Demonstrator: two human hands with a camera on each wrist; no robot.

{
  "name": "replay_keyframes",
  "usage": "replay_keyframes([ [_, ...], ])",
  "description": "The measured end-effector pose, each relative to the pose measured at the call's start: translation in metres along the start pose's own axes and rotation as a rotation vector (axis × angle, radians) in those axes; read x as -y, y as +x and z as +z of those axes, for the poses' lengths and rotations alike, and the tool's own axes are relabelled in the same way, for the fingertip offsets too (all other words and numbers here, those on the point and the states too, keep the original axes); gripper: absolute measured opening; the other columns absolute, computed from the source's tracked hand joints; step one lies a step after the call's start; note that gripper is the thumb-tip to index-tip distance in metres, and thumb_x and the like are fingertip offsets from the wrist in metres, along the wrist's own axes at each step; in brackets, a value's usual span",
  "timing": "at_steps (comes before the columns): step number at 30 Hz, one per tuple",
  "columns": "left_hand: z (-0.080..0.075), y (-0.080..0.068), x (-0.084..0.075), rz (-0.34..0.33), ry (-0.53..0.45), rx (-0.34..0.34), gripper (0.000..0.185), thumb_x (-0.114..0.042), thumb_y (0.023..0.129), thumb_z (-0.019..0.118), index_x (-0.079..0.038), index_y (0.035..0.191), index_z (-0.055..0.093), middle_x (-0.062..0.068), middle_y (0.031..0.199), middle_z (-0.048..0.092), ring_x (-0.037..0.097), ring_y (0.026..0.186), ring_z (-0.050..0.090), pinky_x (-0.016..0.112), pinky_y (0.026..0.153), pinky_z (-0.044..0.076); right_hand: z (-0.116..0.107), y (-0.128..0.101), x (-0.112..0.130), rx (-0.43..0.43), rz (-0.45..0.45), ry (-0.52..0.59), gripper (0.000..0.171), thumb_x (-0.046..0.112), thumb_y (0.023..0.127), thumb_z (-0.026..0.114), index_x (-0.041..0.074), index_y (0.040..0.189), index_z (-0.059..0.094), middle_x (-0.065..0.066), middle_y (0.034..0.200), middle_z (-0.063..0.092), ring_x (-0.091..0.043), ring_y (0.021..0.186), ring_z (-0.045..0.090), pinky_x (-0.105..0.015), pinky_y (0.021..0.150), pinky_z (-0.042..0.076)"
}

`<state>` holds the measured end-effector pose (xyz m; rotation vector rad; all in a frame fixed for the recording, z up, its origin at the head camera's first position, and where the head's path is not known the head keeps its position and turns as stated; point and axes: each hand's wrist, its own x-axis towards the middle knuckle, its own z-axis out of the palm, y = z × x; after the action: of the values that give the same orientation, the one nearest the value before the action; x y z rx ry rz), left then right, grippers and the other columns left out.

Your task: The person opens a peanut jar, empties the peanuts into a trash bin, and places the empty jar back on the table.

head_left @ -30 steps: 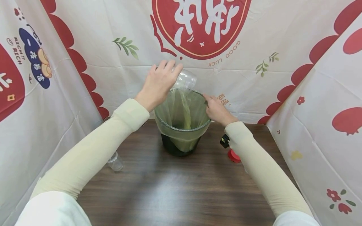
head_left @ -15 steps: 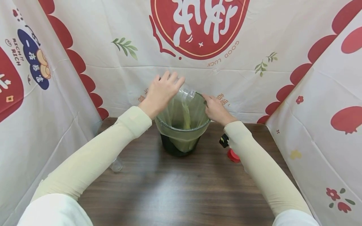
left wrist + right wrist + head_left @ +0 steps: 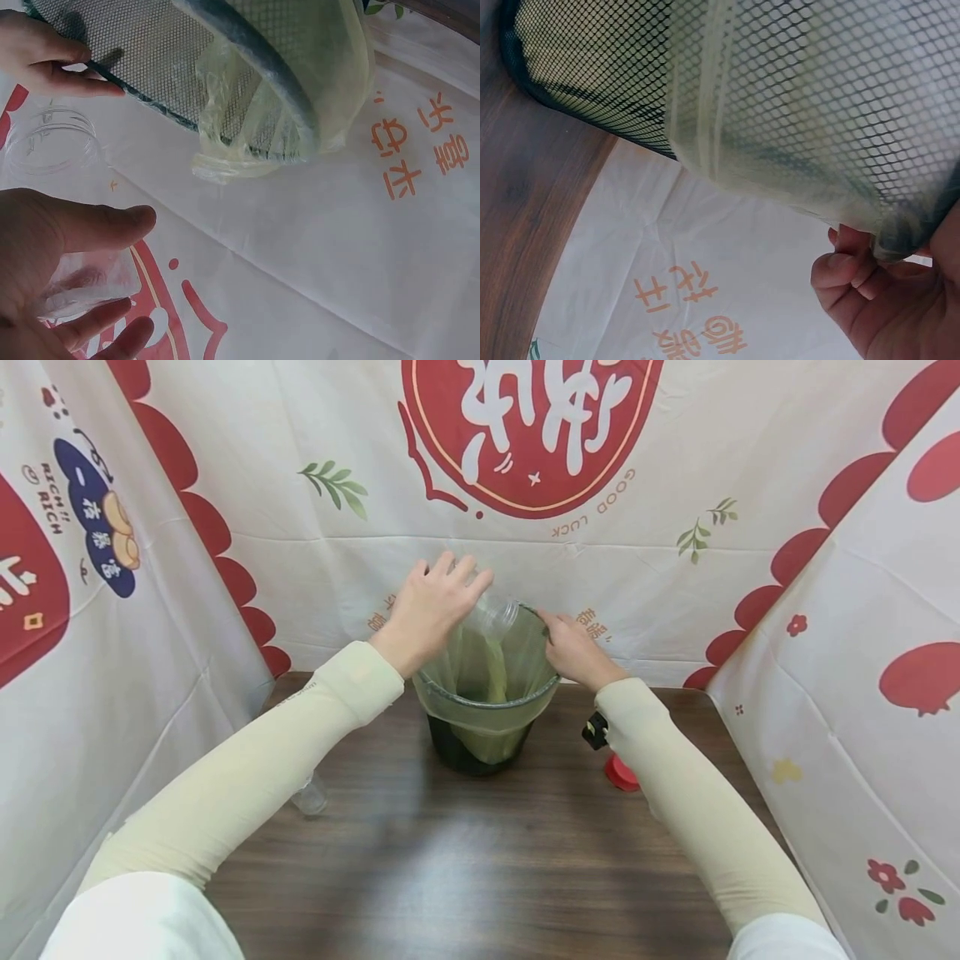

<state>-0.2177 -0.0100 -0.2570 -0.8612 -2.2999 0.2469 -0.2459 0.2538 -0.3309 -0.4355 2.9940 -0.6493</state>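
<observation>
A dark mesh bin [image 3: 480,752] lined with a yellowish plastic bag [image 3: 517,652] stands at the back of the wooden table [image 3: 465,868]. My left hand [image 3: 431,606] grips a clear plastic cup [image 3: 495,610], tipped mouth-down over the bin's far left rim. In the left wrist view the cup [image 3: 64,161] lies sideways in that hand [image 3: 60,255], near the bin [image 3: 225,67]. My right hand [image 3: 573,652] pinches the bin's right rim; the right wrist view shows its fingers [image 3: 851,274] curled round the rim and liner [image 3: 795,127].
A second clear cup [image 3: 309,795] lies on the table under my left forearm. A red and black object [image 3: 617,768] sits half hidden under my right forearm. Printed cloth walls [image 3: 660,552] close in the back and both sides.
The left hand has lowered the tipped cup from above the bin down to its rim. The right hand has stayed on the rim.
</observation>
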Motion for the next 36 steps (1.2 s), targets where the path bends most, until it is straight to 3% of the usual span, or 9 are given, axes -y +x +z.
replay_keyframes([
  [4, -0.004, 0.0, 0.005, -0.007, 0.009, 0.025, 0.044, -0.003, 0.09, 0.072, -0.011, 0.132, 0.059, 0.013, 0.122, 0.064, 0.035, 0.11, 0.063, 0.041, 0.072, 0.053, -0.002, 0.001, 0.002, 0.023, 0.002, -0.017, 0.061, 0.001, 0.107, 0.035, -0.003, 0.168, 0.03, -0.037, 0.16, 0.044, -0.052, 0.148, 0.045, -0.062, 0.121, 0.042],
  [10, -0.01, 0.001, 0.011, -0.019, -0.027, 0.047, 0.049, -0.002, 0.089, 0.073, -0.01, 0.135, 0.057, 0.015, 0.128, 0.063, 0.036, 0.118, 0.062, 0.044, 0.075, 0.055, -0.01, 0.001, 0.006, 0.059, 0.019, -0.054, 0.063, 0.003, 0.105, 0.035, -0.002, 0.168, 0.03, -0.034, 0.164, 0.042, -0.051, 0.153, 0.041, -0.062, 0.126, 0.035],
  [15, -0.013, -0.001, 0.018, -0.038, -0.087, 0.039, 0.055, 0.001, 0.088, 0.074, -0.009, 0.138, 0.056, 0.016, 0.133, 0.063, 0.038, 0.125, 0.061, 0.049, 0.079, 0.057, -0.018, -0.001, 0.009, 0.095, 0.011, -0.069, 0.062, 0.006, 0.107, 0.037, -0.004, 0.167, 0.03, -0.033, 0.165, 0.042, -0.049, 0.155, 0.04, -0.061, 0.127, 0.034],
  [21, -0.018, -0.007, 0.029, -0.07, -0.114, -0.004, 0.053, 0.002, 0.09, 0.074, -0.008, 0.139, 0.056, 0.017, 0.13, 0.064, 0.04, 0.12, 0.063, 0.05, 0.08, 0.06, -0.03, -0.008, 0.012, 0.142, 0.028, -0.123, 0.062, 0.016, 0.111, 0.04, -0.002, 0.169, 0.027, -0.032, 0.169, 0.036, -0.05, 0.158, 0.034, -0.065, 0.128, 0.03],
  [32, -0.026, -0.019, 0.036, -0.133, -0.124, -0.051, 0.046, 0.003, 0.098, 0.06, -0.007, 0.143, 0.055, 0.022, 0.133, 0.065, 0.042, 0.119, 0.064, 0.049, 0.08, 0.06, -0.055, -0.022, 0.018, 0.093, 0.058, -0.147, 0.064, 0.022, 0.11, 0.039, 0.004, 0.17, 0.026, -0.032, 0.17, 0.029, -0.053, 0.155, 0.036, -0.068, 0.122, 0.036],
  [36, -0.032, -0.021, 0.033, -0.15, -0.144, -0.061, 0.048, -0.005, 0.099, 0.067, -0.006, 0.145, 0.053, 0.023, 0.135, 0.064, 0.041, 0.12, 0.064, 0.049, 0.083, 0.06, -0.064, -0.03, 0.026, 0.066, 0.045, -0.14, 0.064, 0.024, 0.111, 0.042, 0.004, 0.17, 0.026, -0.032, 0.17, 0.031, -0.052, 0.155, 0.036, -0.068, 0.122, 0.036],
])
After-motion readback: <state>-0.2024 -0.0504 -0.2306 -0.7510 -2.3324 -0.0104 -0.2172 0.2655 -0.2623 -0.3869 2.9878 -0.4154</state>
